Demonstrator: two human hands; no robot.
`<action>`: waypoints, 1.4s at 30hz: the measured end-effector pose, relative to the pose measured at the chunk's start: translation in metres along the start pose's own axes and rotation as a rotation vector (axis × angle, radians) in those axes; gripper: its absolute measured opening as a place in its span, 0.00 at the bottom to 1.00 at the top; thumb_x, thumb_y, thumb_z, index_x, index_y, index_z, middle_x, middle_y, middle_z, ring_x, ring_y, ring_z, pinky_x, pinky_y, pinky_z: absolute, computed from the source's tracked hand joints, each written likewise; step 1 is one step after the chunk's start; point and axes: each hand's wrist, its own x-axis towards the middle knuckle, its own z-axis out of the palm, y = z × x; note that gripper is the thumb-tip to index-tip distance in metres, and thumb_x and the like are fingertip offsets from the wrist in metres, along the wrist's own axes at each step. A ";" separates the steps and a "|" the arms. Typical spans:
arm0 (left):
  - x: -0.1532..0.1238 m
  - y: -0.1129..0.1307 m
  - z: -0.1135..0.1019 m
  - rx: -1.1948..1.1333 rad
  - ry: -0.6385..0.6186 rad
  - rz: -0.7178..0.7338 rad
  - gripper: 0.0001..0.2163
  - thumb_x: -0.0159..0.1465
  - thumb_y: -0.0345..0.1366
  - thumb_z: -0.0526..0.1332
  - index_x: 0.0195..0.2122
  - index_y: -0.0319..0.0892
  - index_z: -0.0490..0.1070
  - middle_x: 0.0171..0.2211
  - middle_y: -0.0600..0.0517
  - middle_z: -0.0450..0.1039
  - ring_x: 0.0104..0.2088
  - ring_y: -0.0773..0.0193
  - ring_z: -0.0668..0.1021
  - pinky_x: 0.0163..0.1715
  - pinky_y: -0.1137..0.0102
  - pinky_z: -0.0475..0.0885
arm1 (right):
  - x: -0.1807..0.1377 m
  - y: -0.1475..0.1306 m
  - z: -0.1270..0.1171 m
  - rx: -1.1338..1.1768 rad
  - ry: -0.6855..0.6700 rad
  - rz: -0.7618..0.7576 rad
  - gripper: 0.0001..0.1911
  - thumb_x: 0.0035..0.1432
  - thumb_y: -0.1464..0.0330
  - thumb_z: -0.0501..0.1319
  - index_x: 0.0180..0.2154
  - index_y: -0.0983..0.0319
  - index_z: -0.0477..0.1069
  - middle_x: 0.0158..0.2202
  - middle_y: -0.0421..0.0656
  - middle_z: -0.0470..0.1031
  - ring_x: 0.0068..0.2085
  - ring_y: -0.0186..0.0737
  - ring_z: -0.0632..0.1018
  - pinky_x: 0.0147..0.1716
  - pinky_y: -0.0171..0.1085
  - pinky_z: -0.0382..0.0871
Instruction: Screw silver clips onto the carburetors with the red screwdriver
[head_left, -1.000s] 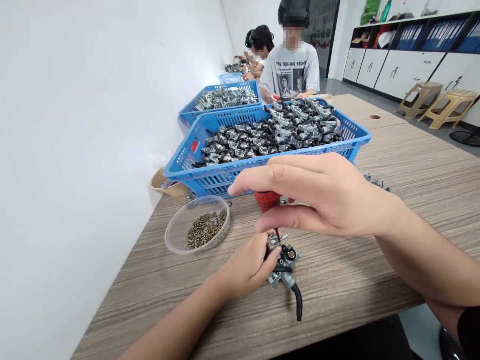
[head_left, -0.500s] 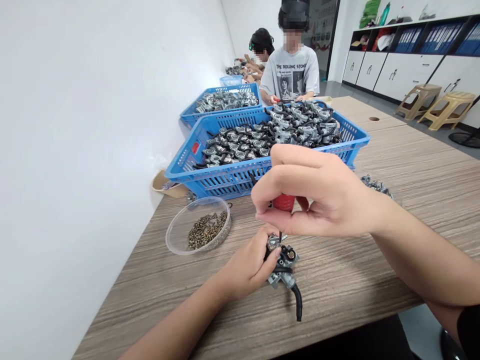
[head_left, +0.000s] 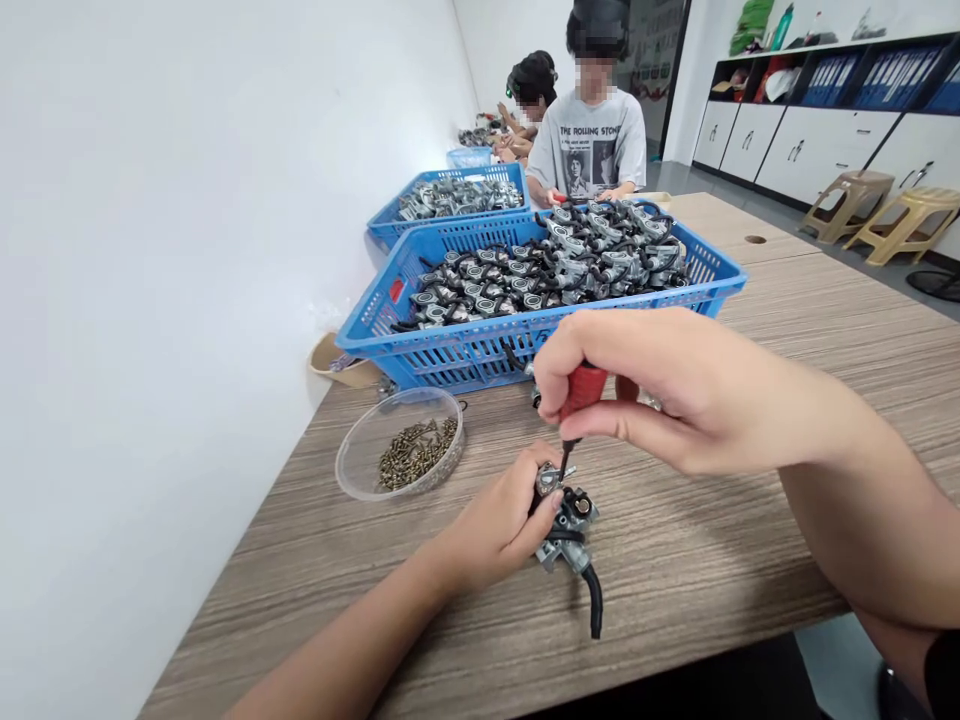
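Note:
My left hand (head_left: pixel 499 520) is closed round a small metal carburetor (head_left: pixel 566 535) and holds it on the wooden table. A black rubber hose (head_left: pixel 595 600) sticks out from the carburetor toward me. Above it, my right hand (head_left: pixel 660 390) grips a screwdriver by its red handle (head_left: pixel 582 390). The dark shaft points down, slightly tilted, and its tip meets the top of the carburetor beside my left fingers. Whether a screw sits under the tip is too small to tell. Left of my hands stands a clear round tub (head_left: pixel 352 470) with many small brass-coloured screws (head_left: pixel 416 452).
A large blue crate (head_left: pixel 442 365) heaped with carburetors stands beyond my hands, with a second blue crate (head_left: pixel 386 235) behind it. A co-worker (head_left: pixel 589 140) sits across the table (head_left: pixel 712 610). Plastic stools (head_left: pixel 904 220) and cabinets are at right; a white wall is at left.
My right hand has shifted slightly right and its grip on the handle has turned, uncovering more of the red handle and shaft. My left hand and the carburetor have stayed put.

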 end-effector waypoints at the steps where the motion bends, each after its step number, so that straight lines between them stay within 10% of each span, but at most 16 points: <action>1: 0.001 0.002 -0.001 0.001 -0.010 -0.010 0.10 0.80 0.43 0.51 0.56 0.44 0.62 0.49 0.45 0.75 0.45 0.53 0.79 0.51 0.56 0.78 | 0.002 0.002 0.004 -0.061 0.051 -0.007 0.04 0.77 0.70 0.64 0.48 0.60 0.69 0.42 0.37 0.77 0.38 0.33 0.76 0.40 0.34 0.71; 9: 0.004 0.007 -0.006 -0.007 -0.041 -0.060 0.12 0.80 0.43 0.51 0.57 0.43 0.61 0.48 0.43 0.76 0.45 0.52 0.80 0.50 0.55 0.77 | 0.006 0.003 0.017 -0.311 0.140 0.013 0.10 0.82 0.61 0.58 0.46 0.59 0.66 0.38 0.37 0.73 0.35 0.35 0.73 0.34 0.36 0.64; 18: 0.003 0.002 -0.003 -0.014 -0.005 -0.022 0.14 0.80 0.43 0.53 0.61 0.43 0.59 0.53 0.41 0.77 0.51 0.49 0.81 0.55 0.53 0.77 | -0.005 -0.009 -0.006 0.099 -0.127 0.034 0.09 0.76 0.76 0.56 0.54 0.61 0.67 0.50 0.44 0.80 0.43 0.36 0.80 0.41 0.36 0.76; 28: 0.004 0.006 -0.003 0.032 -0.022 -0.022 0.12 0.79 0.42 0.52 0.59 0.43 0.60 0.51 0.41 0.78 0.48 0.49 0.82 0.52 0.53 0.78 | 0.009 0.003 0.022 -0.304 0.153 -0.070 0.11 0.79 0.60 0.63 0.44 0.58 0.65 0.36 0.34 0.73 0.32 0.33 0.72 0.30 0.35 0.63; 36: 0.004 0.007 -0.003 0.011 -0.009 -0.009 0.12 0.78 0.42 0.52 0.58 0.43 0.60 0.48 0.43 0.75 0.44 0.50 0.81 0.49 0.54 0.78 | -0.006 -0.012 -0.007 0.045 -0.077 0.043 0.09 0.73 0.75 0.55 0.51 0.62 0.66 0.56 0.51 0.73 0.54 0.46 0.77 0.49 0.43 0.77; 42: 0.005 0.007 -0.005 0.002 -0.022 -0.012 0.11 0.79 0.41 0.52 0.58 0.43 0.59 0.50 0.42 0.76 0.47 0.50 0.81 0.52 0.54 0.78 | -0.006 -0.006 -0.010 0.052 -0.103 0.031 0.08 0.79 0.68 0.58 0.54 0.61 0.71 0.49 0.45 0.80 0.42 0.39 0.80 0.43 0.40 0.76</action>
